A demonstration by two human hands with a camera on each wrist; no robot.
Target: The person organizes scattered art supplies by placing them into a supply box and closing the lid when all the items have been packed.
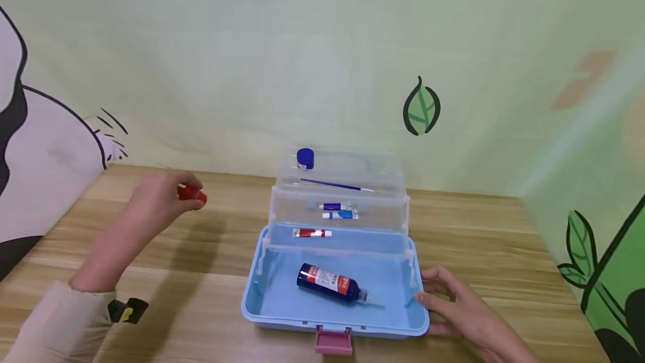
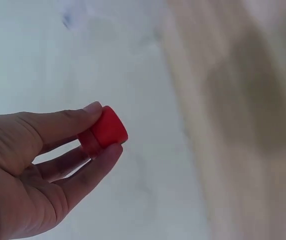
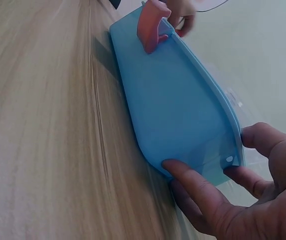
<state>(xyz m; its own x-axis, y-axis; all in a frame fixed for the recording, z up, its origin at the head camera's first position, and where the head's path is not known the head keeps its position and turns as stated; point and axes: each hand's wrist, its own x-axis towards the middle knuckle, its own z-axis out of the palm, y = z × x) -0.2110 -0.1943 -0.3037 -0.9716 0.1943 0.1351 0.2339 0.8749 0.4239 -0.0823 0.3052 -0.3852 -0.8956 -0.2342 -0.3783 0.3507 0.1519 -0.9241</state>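
A small red paint jar [image 2: 108,131] is pinched between the thumb and fingers of my left hand [image 1: 163,198], raised over the left part of the table. My right hand [image 1: 466,310] grips the right front corner of a light-blue storage box [image 1: 247,301], thumb at the rim and fingers along the outer wall. In the box bottom lies a dark blue bottle [image 1: 327,283] with a clear pointed nozzle. Clear trays [image 1: 337,244] stand unfolded in steps behind it. They show a red paint tube [image 1: 312,233], blue tube [image 1: 340,214], purple tube [image 1: 335,206], paintbrush [image 1: 337,185] and blue-lidded jar [image 1: 305,158].
A pink latch [image 1: 333,341] hangs open at the box's front. The wooden table [image 1: 478,240] reaches back to a pale green wall [image 1: 342,60] with painted leaves. A black strap [image 1: 128,311] sits at my left sleeve cuff.
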